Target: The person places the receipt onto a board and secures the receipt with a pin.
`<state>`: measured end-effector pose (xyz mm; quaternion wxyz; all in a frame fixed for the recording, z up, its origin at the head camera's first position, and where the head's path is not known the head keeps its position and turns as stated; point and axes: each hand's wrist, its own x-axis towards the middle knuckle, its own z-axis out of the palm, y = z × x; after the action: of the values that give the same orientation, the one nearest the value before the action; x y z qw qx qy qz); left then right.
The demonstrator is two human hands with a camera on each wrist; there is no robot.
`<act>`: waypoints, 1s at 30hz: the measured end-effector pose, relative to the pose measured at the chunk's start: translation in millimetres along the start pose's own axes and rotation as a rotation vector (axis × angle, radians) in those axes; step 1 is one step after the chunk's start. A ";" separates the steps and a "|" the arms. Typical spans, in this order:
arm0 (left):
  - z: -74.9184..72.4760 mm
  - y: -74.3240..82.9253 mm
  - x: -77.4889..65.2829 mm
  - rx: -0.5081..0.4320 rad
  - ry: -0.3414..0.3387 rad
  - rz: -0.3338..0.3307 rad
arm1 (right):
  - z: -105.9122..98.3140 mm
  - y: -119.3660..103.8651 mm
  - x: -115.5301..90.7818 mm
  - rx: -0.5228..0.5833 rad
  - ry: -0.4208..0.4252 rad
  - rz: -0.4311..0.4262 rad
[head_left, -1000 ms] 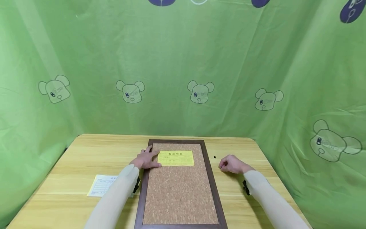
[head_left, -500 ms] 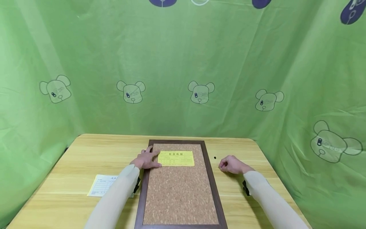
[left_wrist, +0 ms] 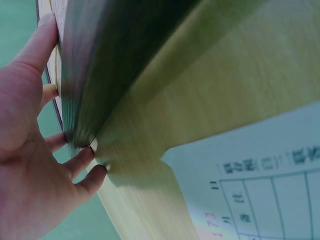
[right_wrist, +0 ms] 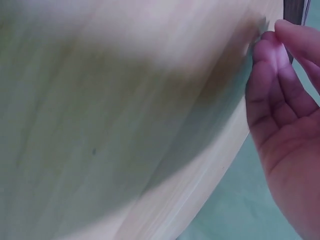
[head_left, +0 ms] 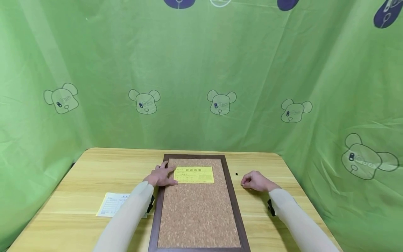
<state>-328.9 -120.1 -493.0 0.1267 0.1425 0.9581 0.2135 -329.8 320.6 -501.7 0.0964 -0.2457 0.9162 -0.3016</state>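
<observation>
A yellow receipt slip (head_left: 193, 174) with printed characters lies on the upper part of a cork board (head_left: 198, 217) in a dark brown frame. My left hand (head_left: 161, 175) rests spread over the board's left frame. Its thumb and index finger touch the slip's left edge, while the other fingers reach over the frame, as the left wrist view shows. My right hand (head_left: 257, 181) is low over the table, right of the board. Its fingers curl and the thumb meets the fingertips, around a tiny thing too small to make out. In the right wrist view these fingertips (right_wrist: 269, 37) are close together.
A small black dot-like object (head_left: 237, 174) lies between the board and my right hand. White printed forms (head_left: 112, 204) lie on the wooden table (head_left: 78, 182) at left, partly under my left sleeve. A green curtain (head_left: 182, 129) hangs behind and at the sides.
</observation>
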 end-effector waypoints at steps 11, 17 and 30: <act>0.0 -1.4 1.7 0.011 0.000 0.000 | 3.2 -7.2 1.6 0.102 0.035 0.048; 0.1 -0.8 2.2 0.009 0.000 0.002 | 5.4 -9.8 2.6 0.147 0.044 0.081; 2.3 -3.2 3.8 -0.002 0.002 0.009 | 6.7 -10.9 5.3 0.152 0.064 0.098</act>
<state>-332.4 -120.8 -497.2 0.1250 0.1463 0.9574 0.2153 -327.9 306.9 -500.6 0.1002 -0.1829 0.9042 -0.3728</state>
